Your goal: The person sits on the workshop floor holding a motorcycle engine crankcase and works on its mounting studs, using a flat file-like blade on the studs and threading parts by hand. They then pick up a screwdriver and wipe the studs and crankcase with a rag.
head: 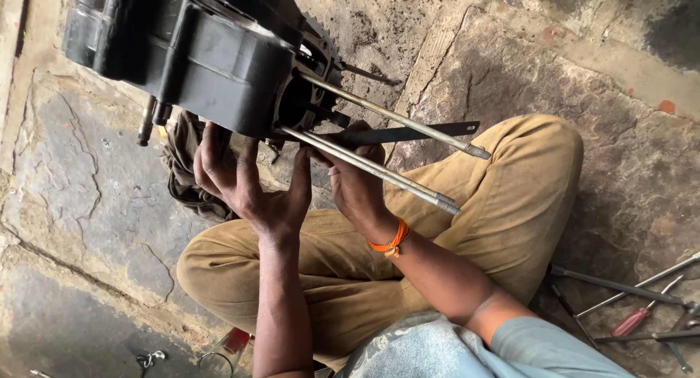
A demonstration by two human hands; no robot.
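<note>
My left grip (244, 181) is clamped under the black engine case (197, 57); my right grip (354, 181) closes on its long studs (379, 174), just above my knees. I judge I am steadying it, and the next move needs firm support.

Engine casing (204, 57) sits above both hands, tools (634, 305) far right.

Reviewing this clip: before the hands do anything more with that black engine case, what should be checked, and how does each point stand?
1. Left hand supports the black engine case from below: ok.
2. Right hand is near the base of the threaded studs: ok, grip itself cannot tell.
3. Studs look straight: ok.
4. Case rests steadily on the stone floor: cannot tell.
5. Red-handled screwdriver lies apart on the right: ok.
</note>
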